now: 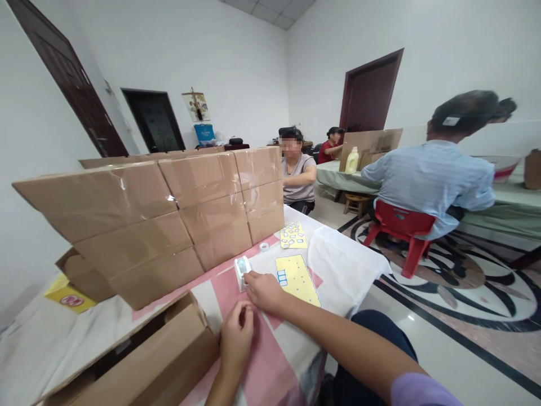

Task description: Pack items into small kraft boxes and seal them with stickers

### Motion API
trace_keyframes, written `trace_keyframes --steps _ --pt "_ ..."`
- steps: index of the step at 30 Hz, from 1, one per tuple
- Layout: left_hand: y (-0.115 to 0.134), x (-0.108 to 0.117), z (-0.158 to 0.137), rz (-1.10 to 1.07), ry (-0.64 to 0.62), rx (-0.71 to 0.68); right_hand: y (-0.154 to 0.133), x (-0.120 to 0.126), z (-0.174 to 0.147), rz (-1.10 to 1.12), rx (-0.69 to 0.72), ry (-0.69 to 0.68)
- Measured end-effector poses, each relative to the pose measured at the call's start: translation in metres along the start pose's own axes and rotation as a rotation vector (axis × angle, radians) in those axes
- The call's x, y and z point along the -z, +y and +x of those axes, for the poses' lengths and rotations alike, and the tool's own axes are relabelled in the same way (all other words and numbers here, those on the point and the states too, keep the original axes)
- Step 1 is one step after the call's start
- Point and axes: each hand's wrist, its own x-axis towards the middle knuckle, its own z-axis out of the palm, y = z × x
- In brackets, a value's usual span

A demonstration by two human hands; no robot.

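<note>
A small white tape dispenser [242, 273] stands on the pink and white tablecloth. The bent fingers of my right hand [262, 290] close on its near right side; the fingertips are partly hidden. Just below it, my left hand [237, 331] is curled, thumb against fingers, and I cannot make out anything in it. Right of the dispenser lies a yellow sheet [300, 276] with a few blue-outlined rectangles at its left edge; my right forearm covers its lower end. Behind it is a second yellow sheet [298, 230] with several small white pieces. A tape roll [264, 247] lies beside it.
A wall of stacked cardboard boxes [211, 203] borders the table's far side. An open carton [160, 355] stands at the near left, and a yellow box [70, 294] farther left. Someone sits beyond the boxes; another person sits on a red chair [401, 225] at the right.
</note>
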Motion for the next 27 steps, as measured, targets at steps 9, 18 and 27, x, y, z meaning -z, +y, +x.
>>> trace_keyframes --steps 9,18,27 --pt "-0.001 -0.001 0.002 -0.015 0.003 0.019 -0.006 -0.010 -0.005 -0.145 0.033 -0.066" --pt "0.003 0.000 0.002 -0.018 0.044 0.042 -0.011 -0.017 -0.008 -0.196 0.044 -0.058" --pt "0.000 -0.005 0.020 -0.038 0.233 0.182 0.001 0.016 -0.001 0.101 -0.053 -0.011"
